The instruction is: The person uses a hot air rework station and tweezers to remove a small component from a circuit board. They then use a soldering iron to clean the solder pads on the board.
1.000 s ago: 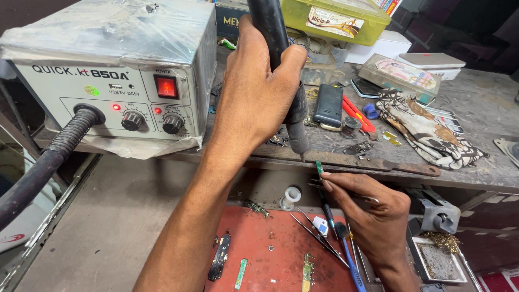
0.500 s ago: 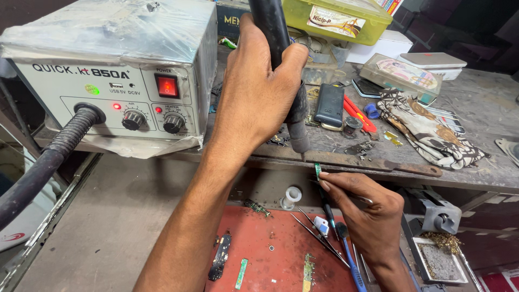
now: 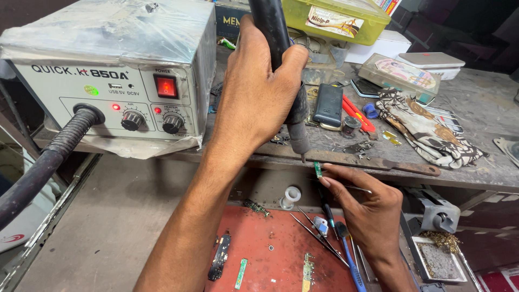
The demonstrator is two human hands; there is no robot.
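Note:
My left hand [image 3: 259, 103] grips the black handle of a hot-air wand [image 3: 294, 116], nozzle pointing down toward the bench edge. Just below the nozzle tip my right hand [image 3: 367, 208] pinches metal tweezers that hold a small green circuit strip [image 3: 317, 170] upright. The wand's ribbed black hose [image 3: 46, 162] runs from the front of a grey hot-air station [image 3: 111, 81], whose red power switch is lit. The station is wrapped in clear plastic film.
A red mat [image 3: 275, 254] below holds tweezers, a blue-handled tool [image 3: 348, 259], a white spool [image 3: 291, 196] and several small board strips. On the worn bench lie a black phone [image 3: 328, 104], a patterned cloth [image 3: 427, 127], a clear case and a yellow-green box [image 3: 335, 19].
My right hand has lifted the green strip slightly closer to the nozzle. My left hand and the wand have stayed nearly still.

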